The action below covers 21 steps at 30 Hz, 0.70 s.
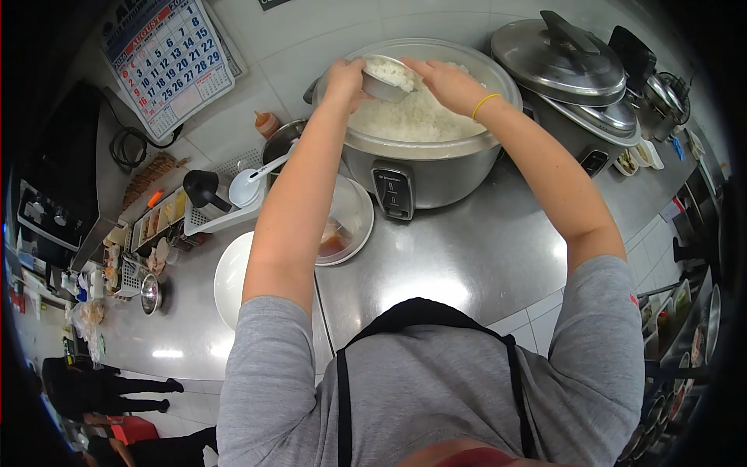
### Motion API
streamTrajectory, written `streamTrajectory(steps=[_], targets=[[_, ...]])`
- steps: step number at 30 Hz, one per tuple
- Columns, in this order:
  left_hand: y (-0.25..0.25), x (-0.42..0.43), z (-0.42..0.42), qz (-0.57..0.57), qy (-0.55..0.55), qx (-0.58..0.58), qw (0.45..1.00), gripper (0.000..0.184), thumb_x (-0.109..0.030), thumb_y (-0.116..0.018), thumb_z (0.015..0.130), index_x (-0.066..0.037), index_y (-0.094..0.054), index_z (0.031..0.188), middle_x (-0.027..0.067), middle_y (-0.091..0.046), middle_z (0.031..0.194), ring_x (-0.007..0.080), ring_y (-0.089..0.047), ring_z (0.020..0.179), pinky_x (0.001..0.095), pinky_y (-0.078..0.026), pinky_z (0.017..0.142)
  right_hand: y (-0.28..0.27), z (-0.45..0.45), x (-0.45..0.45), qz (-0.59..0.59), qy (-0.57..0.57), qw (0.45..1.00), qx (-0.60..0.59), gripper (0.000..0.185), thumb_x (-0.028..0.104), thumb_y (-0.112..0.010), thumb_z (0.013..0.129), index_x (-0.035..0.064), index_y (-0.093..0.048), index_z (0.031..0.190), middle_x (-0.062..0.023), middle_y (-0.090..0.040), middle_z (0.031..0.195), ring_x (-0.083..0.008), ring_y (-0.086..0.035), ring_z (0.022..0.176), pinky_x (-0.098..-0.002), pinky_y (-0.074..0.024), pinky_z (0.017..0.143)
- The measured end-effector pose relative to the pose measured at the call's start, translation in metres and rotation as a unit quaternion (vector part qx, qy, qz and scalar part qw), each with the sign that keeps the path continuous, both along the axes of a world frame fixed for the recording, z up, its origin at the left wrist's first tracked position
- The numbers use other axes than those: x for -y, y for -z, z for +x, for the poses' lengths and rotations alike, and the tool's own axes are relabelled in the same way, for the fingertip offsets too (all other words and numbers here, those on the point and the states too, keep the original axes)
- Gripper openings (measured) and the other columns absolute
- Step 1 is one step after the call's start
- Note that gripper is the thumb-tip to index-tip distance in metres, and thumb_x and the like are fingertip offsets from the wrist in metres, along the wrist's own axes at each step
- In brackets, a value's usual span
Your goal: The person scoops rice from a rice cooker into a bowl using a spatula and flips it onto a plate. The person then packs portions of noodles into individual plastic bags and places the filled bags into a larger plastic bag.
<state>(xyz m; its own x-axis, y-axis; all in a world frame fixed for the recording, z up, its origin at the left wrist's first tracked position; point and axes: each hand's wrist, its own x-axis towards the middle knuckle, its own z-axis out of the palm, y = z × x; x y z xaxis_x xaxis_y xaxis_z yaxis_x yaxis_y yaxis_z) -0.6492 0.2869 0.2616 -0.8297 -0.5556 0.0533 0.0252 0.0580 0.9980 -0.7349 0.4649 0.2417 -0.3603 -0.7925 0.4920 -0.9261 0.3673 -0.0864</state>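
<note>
My left hand (pixel 347 81) grips a small metal bowl (pixel 383 89) at its left side. White rice (pixel 391 72) fills the bowl, which is tilted over the large rice cooker (pixel 432 173). At the bowl's right rim is my right hand (pixel 450 86), fingers closed against the edge, with a yellow band on the wrist; its fingertips are partly hidden. Below both hands, a mass of cooked rice (pixel 420 117) lies in the uncovered cooker.
A second cooker with a metal lid (pixel 556 62) stands at right. On the left are a white plate (pixel 232 276), a covered plate (pixel 359 226), a white basket (pixel 204 227) with ladles and a sauce bottle (pixel 266 122). A calendar (pixel 167 62) hangs above. Other people (pixel 101 389) stand at lower left.
</note>
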Motion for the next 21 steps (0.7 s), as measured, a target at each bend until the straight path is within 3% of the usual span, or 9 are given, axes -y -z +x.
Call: streamTrajectory(steps=[3, 5, 9, 15, 17, 21], targets=[[0.001, -0.001, 0.008, 0.002, 0.007, -0.027, 1.0, 0.039, -0.018, -0.048, 0.084, 0.008, -0.039, 0.112, 0.021, -0.046, 0.109, 0.0321, -0.055, 0.092, 0.0417, -0.053, 0.068, -0.007, -0.027, -0.009, -0.041, 0.024, 0.998, -0.033, 0.048, 0.004, -0.041, 0.084, 0.0158, -0.033, 0.131, -0.0193, -0.059, 0.099, -0.033, -0.057, 0.093, -0.0409, -0.0447, 0.081], [0.005, 0.007, 0.01, -0.004, 0.023, -0.02, 1.0, 0.039, -0.019, -0.049, 0.084, 0.007, -0.038, 0.112, 0.0209, -0.046, 0.11, 0.0313, -0.053, 0.095, 0.0405, -0.052, 0.07, -0.026, -0.029, -0.017, 0.161, 0.261, 0.952, -0.005, 0.046, 0.008, -0.043, 0.085, 0.0157, -0.036, 0.13, -0.0169, -0.059, 0.1, -0.0301, -0.057, 0.094, -0.0392, -0.0457, 0.08], [0.005, 0.018, 0.007, 0.015, 0.009, -0.034, 0.999, 0.039, -0.018, -0.048, 0.085, 0.007, -0.037, 0.114, 0.0208, -0.045, 0.113, 0.0316, -0.054, 0.096, 0.0404, -0.052, 0.069, -0.001, -0.041, -0.025, 0.16, 0.213, 0.961, -0.079, 0.036, 0.012, -0.045, 0.085, 0.0133, -0.043, 0.121, -0.0123, -0.063, 0.092, -0.0286, -0.061, 0.086, -0.0373, -0.0498, 0.071], [0.002, 0.019, 0.006, 0.044, 0.011, -0.063, 0.997, 0.039, -0.016, -0.047, 0.086, 0.007, -0.035, 0.115, 0.022, -0.042, 0.116, 0.0337, -0.053, 0.098, 0.0425, -0.052, 0.07, -0.022, 0.005, -0.029, 0.273, 0.121, 0.954, -0.031, 0.039, 0.022, -0.048, 0.086, 0.0155, -0.045, 0.124, -0.013, -0.06, 0.103, -0.0284, -0.058, 0.095, -0.0388, -0.0461, 0.081], [0.004, 0.019, 0.008, 0.051, -0.019, -0.078, 0.996, 0.033, -0.015, -0.047, 0.084, 0.008, -0.04, 0.106, 0.0199, -0.05, 0.1, 0.0305, -0.056, 0.087, 0.044, -0.053, 0.064, -0.031, 0.019, -0.029, 0.3, 0.104, 0.947, 0.054, 0.042, 0.026, -0.05, 0.085, 0.0171, -0.045, 0.125, -0.0134, -0.058, 0.108, -0.0283, -0.056, 0.097, -0.0401, -0.0437, 0.085], [0.005, 0.02, 0.019, 0.058, -0.021, -0.083, 0.995, 0.033, -0.015, -0.047, 0.084, 0.008, -0.039, 0.106, 0.0213, -0.048, 0.102, 0.0324, -0.056, 0.088, 0.0455, -0.053, 0.064, -0.03, 0.028, -0.033, 0.325, 0.067, 0.941, 0.072, 0.042, 0.028, -0.05, 0.085, 0.0156, -0.047, 0.124, -0.0149, -0.058, 0.108, -0.0296, -0.055, 0.1, -0.0399, -0.0427, 0.086]])
